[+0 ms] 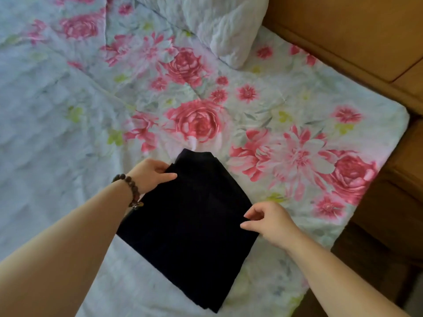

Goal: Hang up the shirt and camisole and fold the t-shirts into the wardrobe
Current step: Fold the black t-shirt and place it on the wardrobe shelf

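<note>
A black t-shirt (pixel 190 227), folded into a long rectangle, lies flat on the floral bed cover (pixel 286 106) and runs diagonally from upper left to lower right. My left hand (pixel 151 172), with a dark bead bracelet on the wrist, pinches the far left edge of the fabric between thumb and fingers. At the garment's right edge my right hand (pixel 267 220) pinches the cloth with curled fingertips. The wardrobe and the other garments are out of view.
A rumpled white pillow (pixel 219 26) lies at the head of the bed. A brown wooden bed frame (pixel 357 35) runs along the top right and down the right side. The cover's corner ends near the right edge.
</note>
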### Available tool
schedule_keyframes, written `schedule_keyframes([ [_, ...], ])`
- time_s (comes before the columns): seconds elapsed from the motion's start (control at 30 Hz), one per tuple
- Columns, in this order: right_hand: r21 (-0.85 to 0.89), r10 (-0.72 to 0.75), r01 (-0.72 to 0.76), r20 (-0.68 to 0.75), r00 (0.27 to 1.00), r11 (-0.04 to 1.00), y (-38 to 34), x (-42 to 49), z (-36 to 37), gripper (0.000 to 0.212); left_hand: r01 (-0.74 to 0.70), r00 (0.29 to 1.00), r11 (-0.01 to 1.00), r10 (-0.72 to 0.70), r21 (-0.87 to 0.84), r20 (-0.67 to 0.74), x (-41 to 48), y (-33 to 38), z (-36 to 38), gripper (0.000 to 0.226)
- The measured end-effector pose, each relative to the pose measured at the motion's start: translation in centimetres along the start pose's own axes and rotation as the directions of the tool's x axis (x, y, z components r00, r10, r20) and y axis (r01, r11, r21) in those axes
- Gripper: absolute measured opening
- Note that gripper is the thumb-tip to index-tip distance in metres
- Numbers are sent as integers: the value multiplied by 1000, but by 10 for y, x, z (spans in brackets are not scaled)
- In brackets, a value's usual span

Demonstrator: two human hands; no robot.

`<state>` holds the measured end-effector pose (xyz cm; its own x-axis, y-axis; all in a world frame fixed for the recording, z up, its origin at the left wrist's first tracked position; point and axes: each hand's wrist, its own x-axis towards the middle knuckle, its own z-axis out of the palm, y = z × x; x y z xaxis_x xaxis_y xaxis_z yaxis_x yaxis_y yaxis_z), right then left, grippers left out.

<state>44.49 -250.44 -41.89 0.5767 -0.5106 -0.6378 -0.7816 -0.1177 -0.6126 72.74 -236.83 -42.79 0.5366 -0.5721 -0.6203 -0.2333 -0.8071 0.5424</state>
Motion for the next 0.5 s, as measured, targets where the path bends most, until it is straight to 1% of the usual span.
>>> schedule_keyframes([
  [0.1, 23, -4, 5, -44, 999, 1000, 3, 4, -8, 22, -6, 1000, 1000, 5, -19, -18, 8, 1, -4, 28],
  [0.13, 20, -10, 11, -66, 998, 1000, 3, 6, -13, 19, -19, 999, 1000, 19, -15, -41, 13, 8, -4, 32],
  [0.17, 18, -14, 16, -88, 996, 1000, 3, 9, -19, 15, -32, 997, 999, 33, 11, -64, 17, 17, -3, 38],
  [0.23, -9, -18, 17, -118, 993, 1000, 4, 17, -29, 4, -55, 993, 991, 67, 122, -98, 25, 33, 2, 44],
  [0.3, -79, -11, 3, -112, 994, 997, 7, 24, -30, 5, -55, 990, 975, 81, 215, -116, 31, 40, 10, 44],
  [0.33, -109, -5, -7, -105, 994, 994, 9, 26, -27, 7, -49, 989, 975, 78, 218, -128, 33, 41, 13, 45],
  [0.4, -110, -1, -9, -96, 995, 994, 11, 28, -23, 8, -51, 990, 983, 74, 177, -121, 31, 38, 15, 46],
  [0.43, -96, -9, -1, -95, 995, 995, 11, 28, -22, 10, -57, 993, 989, 70, 135, -91, 29, 35, 13, 43],
  [0.5, -82, -20, 10, -111, 994, 997, 10, 29, -22, 16, -68, 997, 998, 69, 18, -31, 24, 33, 7, 27],
])
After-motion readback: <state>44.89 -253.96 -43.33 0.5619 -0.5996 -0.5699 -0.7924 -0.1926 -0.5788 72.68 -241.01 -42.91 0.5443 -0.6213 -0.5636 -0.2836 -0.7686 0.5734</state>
